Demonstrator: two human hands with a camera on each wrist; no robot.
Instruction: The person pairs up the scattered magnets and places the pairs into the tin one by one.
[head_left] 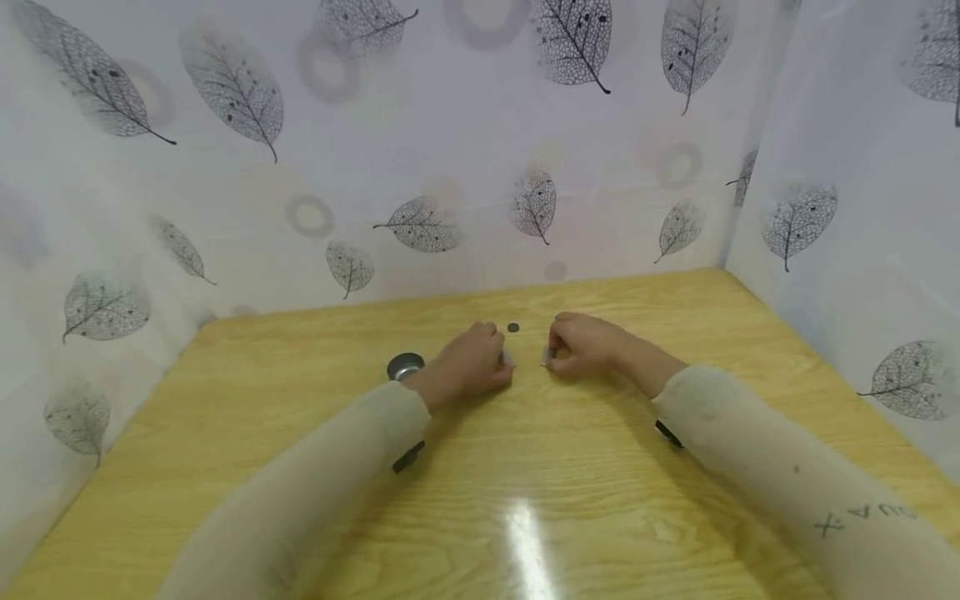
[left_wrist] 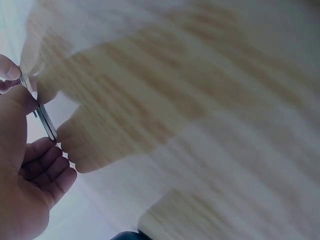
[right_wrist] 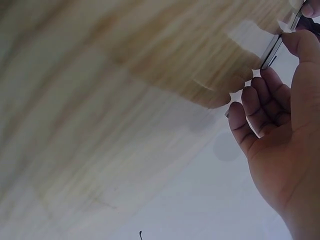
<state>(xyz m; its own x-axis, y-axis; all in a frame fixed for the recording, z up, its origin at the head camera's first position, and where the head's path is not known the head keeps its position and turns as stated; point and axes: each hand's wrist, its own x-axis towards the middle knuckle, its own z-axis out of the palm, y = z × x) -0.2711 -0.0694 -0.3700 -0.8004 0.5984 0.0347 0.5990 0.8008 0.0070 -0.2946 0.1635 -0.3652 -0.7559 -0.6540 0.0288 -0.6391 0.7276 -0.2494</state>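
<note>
Both hands are close together over the far middle of the wooden table, knuckles up. My left hand (head_left: 472, 360) pinches a slim silvery piece (left_wrist: 47, 122) between thumb and fingertips; its pale edge peeks out beyond the fingers in the head view. Opposite it, my right hand (head_left: 588, 346) pinches a similar slim, dark-edged silvery piece (right_wrist: 271, 51). A narrow gap of table shows between the two pieces in the head view. The fingers hide most of both pieces, so I cannot tell their kind. Just beyond the gap lies a small dark disc (head_left: 513, 327).
A round dark-rimmed metallic container (head_left: 405, 363) stands left of my left hand, partly hidden by the wrist. Leaf-printed curtains (head_left: 465, 150) rise behind and beside the wooden table (head_left: 510, 450). Black wrist-worn devices (head_left: 408, 457) show under both sleeves.
</note>
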